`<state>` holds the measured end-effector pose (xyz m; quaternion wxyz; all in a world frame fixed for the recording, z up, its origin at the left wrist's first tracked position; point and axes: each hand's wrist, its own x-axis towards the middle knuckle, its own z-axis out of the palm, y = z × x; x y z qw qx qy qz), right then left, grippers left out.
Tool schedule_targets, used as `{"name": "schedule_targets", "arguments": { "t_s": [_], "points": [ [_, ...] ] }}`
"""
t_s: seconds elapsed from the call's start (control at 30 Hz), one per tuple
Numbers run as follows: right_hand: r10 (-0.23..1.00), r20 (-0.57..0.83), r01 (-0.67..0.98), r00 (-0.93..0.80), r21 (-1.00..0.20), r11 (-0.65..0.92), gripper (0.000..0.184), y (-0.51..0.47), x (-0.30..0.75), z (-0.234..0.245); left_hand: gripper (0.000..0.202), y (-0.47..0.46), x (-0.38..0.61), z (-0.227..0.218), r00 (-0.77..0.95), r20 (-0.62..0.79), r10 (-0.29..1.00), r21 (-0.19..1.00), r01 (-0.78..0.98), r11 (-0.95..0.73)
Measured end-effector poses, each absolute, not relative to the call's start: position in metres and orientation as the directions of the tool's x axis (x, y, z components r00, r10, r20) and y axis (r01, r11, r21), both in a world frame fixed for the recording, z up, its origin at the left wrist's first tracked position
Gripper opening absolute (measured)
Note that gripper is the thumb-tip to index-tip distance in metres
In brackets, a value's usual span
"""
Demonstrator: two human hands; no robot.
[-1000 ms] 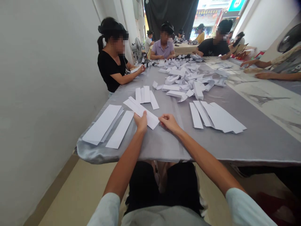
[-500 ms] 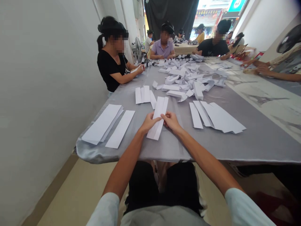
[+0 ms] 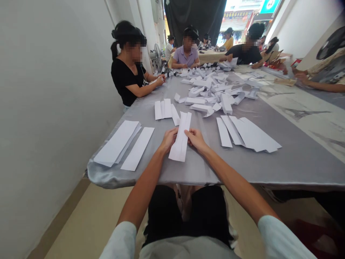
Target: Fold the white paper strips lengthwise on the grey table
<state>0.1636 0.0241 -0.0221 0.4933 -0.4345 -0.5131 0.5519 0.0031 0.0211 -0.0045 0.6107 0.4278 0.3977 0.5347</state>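
Observation:
Between my two hands is a long strip of white folded paper (image 3: 180, 142), creased lengthwise and held up over the near edge of the table. My left hand (image 3: 169, 139) grips its left side, with the fingertips hidden behind the paper. On the other side my right hand (image 3: 196, 139) pinches it, thumb on the front face and fingers behind. Flat white paper pieces (image 3: 117, 142) lie in a stack to the left, with a single piece (image 3: 138, 148) beside them. A fanned stack of white paper (image 3: 254, 135) lies to the right.
A grey cloth covers the table (image 3: 188, 176). Beyond my hands lie a few folded strips (image 3: 163, 109) and a large heap of folded white paper (image 3: 210, 90). A person in black (image 3: 128, 75) sits at the left edge; other people work farther back. A wall (image 3: 54, 90) stands left.
My left thumb has left the front of the paper, and the left hand has shifted slightly outward. The strip now shows a changed fold and a bend near its lower end.

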Motion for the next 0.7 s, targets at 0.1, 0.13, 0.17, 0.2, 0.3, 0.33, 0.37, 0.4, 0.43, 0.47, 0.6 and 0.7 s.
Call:
{"name": "schedule_targets", "arguments": {
  "t_s": [0.1,0.13,0.17,0.2,0.3,0.33,0.37,0.4,0.43,0.47,0.6,0.7],
  "points": [
    [0.988,0.031,-0.074,-0.148,-0.997,0.020,0.041,0.021,0.162,-0.019,0.051,0.025,0.003,-0.012,0.113,-0.024,0.993,0.947,-0.316,0.059],
    [0.988,0.033,-0.067,-0.149,-0.997,0.024,0.041,0.020,0.161,-0.018,0.053,0.026,0.003,-0.014,0.104,-0.018,0.994,0.949,-0.310,0.050],
    [0.988,0.036,-0.061,-0.152,-0.998,0.027,0.042,0.020,0.161,-0.018,0.055,0.027,0.003,-0.017,0.090,-0.012,0.996,0.953,-0.300,0.039],
    [0.986,0.039,-0.056,-0.159,-0.998,0.030,0.043,0.019,0.160,-0.017,0.056,0.028,0.003,-0.019,0.074,-0.006,0.997,0.958,-0.287,0.027],
    [0.979,0.055,-0.053,-0.198,-0.998,0.046,0.044,0.019,0.159,-0.016,0.053,0.028,0.002,-0.023,0.036,0.014,0.999,0.967,-0.255,-0.004],
    [0.975,0.063,-0.055,-0.211,-0.997,0.052,0.045,0.018,0.158,-0.016,0.052,0.027,0.003,-0.023,0.028,0.022,0.999,0.968,-0.252,-0.014],
    [0.972,0.072,-0.059,-0.222,-0.996,0.060,0.046,0.017,0.158,-0.015,0.051,0.026,0.003,-0.023,0.022,0.028,0.999,0.968,-0.249,-0.021],
    [0.969,0.081,-0.061,-0.232,-0.996,0.069,0.047,0.016,0.158,-0.014,0.051,0.025,0.003,-0.022,0.017,0.031,0.999,0.969,-0.248,-0.026],
    [0.966,0.090,-0.061,-0.241,-0.995,0.077,0.048,0.015,0.158,-0.013,0.051,0.024,0.003,-0.021,0.012,0.029,1.000,0.969,-0.244,-0.025],
    [0.964,0.097,-0.057,-0.248,-0.995,0.085,0.049,0.014,0.158,-0.013,0.051,0.023,0.004,-0.020,0.013,0.024,1.000,0.971,-0.238,-0.020],
    [0.960,0.129,-0.034,-0.248,-0.992,0.125,0.050,0.014,0.158,-0.013,0.052,0.020,0.004,-0.015,0.089,0.006,0.996,0.977,-0.215,0.013],
    [0.973,0.156,-0.033,-0.171,-0.988,0.153,0.045,0.018,0.161,-0.016,0.054,0.017,0.003,-0.012,0.138,-0.002,0.990,0.978,-0.205,0.031]
  ]
}}
